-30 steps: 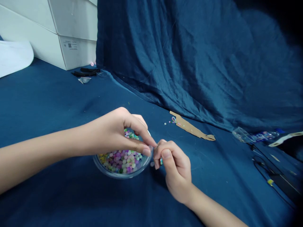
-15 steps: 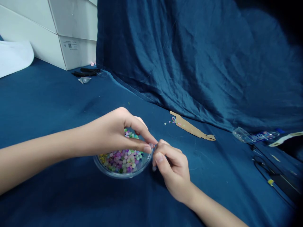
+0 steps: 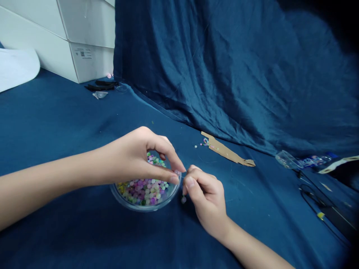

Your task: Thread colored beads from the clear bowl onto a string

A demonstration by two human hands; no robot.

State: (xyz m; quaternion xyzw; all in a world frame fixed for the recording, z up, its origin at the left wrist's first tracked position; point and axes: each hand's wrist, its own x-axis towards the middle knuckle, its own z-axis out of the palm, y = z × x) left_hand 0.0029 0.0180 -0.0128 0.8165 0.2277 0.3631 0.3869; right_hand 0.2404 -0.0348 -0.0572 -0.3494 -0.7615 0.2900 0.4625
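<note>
Over a round clear bowl [image 3: 146,207] full of many-coloured beads [image 3: 146,189], my left hand [image 3: 146,155] pinches a small pale bead [image 3: 177,173] between thumb and forefinger. Just right of the bowl's rim is my right hand [image 3: 206,196], its thumb pressed on the curled forefinger. It grips a thin string, mostly hidden by the fingers. A short piece of the string seems to show between the two hands. Below the right fingers hangs a pale purple bead [image 3: 183,200]. The fingertips of both hands are close together but apart.
A torn cardboard strip [image 3: 230,152] and a few loose beads [image 3: 205,142] lie behind the hands. White boxes [image 3: 89,61] stand at the back left, near black strips [image 3: 102,85]. A plastic bottle [image 3: 314,160] and black cable [image 3: 308,190] are at right. A blue curtain [image 3: 224,74] hangs behind.
My right hand has shifted very slightly right, and the gap between the fingertips has widened a little. The hanging bead shows a bit more clearly. My left hand has barely moved.
</note>
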